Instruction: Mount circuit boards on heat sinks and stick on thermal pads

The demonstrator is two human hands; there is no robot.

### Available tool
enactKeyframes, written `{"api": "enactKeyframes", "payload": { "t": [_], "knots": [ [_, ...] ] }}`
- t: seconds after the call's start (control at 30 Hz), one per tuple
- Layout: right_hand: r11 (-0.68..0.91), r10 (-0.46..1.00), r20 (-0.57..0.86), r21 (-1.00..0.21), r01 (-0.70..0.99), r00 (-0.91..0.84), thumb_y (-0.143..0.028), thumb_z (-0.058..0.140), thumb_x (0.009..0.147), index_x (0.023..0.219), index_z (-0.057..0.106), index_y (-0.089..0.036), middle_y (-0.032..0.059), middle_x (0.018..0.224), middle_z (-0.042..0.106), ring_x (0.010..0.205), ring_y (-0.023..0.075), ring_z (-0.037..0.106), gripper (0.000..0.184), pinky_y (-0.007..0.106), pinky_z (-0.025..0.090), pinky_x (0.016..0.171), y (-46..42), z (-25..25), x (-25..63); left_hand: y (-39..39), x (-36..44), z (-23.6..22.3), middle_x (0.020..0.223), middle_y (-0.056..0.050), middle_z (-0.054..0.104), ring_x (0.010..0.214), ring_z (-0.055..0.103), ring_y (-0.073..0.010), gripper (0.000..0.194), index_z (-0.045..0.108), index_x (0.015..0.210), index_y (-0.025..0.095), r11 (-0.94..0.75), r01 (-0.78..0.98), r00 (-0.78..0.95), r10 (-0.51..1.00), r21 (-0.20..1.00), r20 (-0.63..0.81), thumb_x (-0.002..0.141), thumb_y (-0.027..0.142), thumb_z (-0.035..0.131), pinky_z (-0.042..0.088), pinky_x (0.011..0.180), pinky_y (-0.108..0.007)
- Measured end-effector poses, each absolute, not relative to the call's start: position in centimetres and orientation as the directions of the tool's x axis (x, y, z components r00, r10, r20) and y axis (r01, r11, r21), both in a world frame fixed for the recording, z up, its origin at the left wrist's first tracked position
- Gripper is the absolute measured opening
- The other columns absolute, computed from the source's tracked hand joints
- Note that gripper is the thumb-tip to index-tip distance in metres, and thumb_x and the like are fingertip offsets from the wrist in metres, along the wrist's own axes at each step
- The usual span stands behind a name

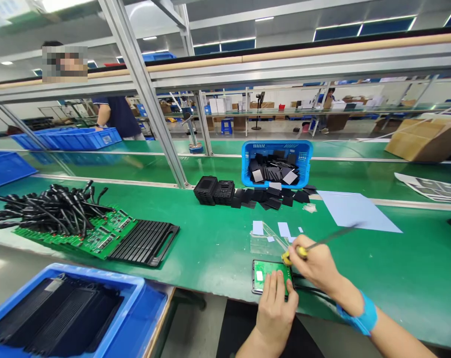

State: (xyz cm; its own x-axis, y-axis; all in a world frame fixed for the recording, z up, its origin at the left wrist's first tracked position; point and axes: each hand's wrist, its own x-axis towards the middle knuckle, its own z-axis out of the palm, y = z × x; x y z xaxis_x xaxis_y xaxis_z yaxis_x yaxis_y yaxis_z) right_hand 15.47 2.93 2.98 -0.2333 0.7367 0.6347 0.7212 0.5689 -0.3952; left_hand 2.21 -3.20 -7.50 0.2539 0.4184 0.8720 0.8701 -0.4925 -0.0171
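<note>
A green circuit board point(263, 269) sits in a shallow black case point(253, 281) at the bench's front edge. My left hand point(275, 308) presses on it, fingers stretched out across the board and thumb at its right corner. My right hand point(316, 263) is closed round a yellow-handled screwdriver point(302, 252). Its handle end is at the board's upper right corner, while the blurred thin shaft points up and right. Black cables point(315, 289) run from the case's right side under my right wrist. Behind the case lie small white pieces point(284, 229) and a clear plastic bag point(263, 244).
A blue basket point(309, 161) of dark flat pieces stands behind, with loose pieces point(273, 203) and stacked black cases point(205, 190) near it. Left are cabled circuit boards point(98, 238), a black slotted tray point(145, 241) and a blue bin point(135, 288). A person point(115, 117) stands across the bench.
</note>
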Motion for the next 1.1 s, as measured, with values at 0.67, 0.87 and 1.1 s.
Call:
{"api": "enactKeyframes", "payload": {
  "t": [0.67, 0.87, 1.1],
  "knots": [
    [0.648, 0.735, 0.644, -0.575, 0.499, -0.211, -0.026, 0.049, 0.094, 0.084, 0.053, -0.022, 0.0004, 0.074, 0.062, 0.062, 0.0139, 0.058, 0.012, 0.024, 0.046, 0.058, 3.3, 3.7, 11.0, -2.9, 3.0, -7.9, 0.085, -0.015, 0.077, 0.084, 0.074, -0.0287, 0.026, 0.069, 0.081, 0.013, -0.454, 0.891, 0.193, 0.377, -0.001, 0.906, 0.087, 0.005, 0.045, 0.063, 0.074, -0.039],
    [0.640, 0.766, 0.545, -0.600, 0.480, -0.340, -0.025, 0.052, 0.093, 0.075, 0.053, -0.022, -0.0030, 0.062, 0.055, 0.051, 0.0127, 0.051, 0.018, 0.023, 0.041, 0.048, 4.0, 2.4, 9.4, -2.8, 3.1, -8.0, 0.081, -0.013, 0.075, 0.082, 0.074, -0.0268, 0.024, 0.070, 0.087, 0.014, -0.434, 0.901, 0.172, 0.392, 0.017, 0.904, 0.086, 0.008, 0.047, 0.061, 0.078, -0.039],
    [0.699, 0.713, 0.580, -0.633, 0.333, -0.393, -0.022, 0.052, 0.093, 0.086, 0.053, -0.023, 0.0003, 0.076, 0.061, 0.066, 0.0148, 0.060, 0.006, 0.025, 0.048, 0.060, 1.1, 3.6, 9.8, -3.2, 3.6, -9.7, 0.092, -0.013, 0.074, 0.091, 0.070, -0.0270, 0.027, 0.070, 0.098, 0.012, -0.428, 0.904, 0.181, 0.411, 0.013, 0.894, 0.079, 0.003, 0.053, 0.056, 0.086, -0.040]
  ]
}}
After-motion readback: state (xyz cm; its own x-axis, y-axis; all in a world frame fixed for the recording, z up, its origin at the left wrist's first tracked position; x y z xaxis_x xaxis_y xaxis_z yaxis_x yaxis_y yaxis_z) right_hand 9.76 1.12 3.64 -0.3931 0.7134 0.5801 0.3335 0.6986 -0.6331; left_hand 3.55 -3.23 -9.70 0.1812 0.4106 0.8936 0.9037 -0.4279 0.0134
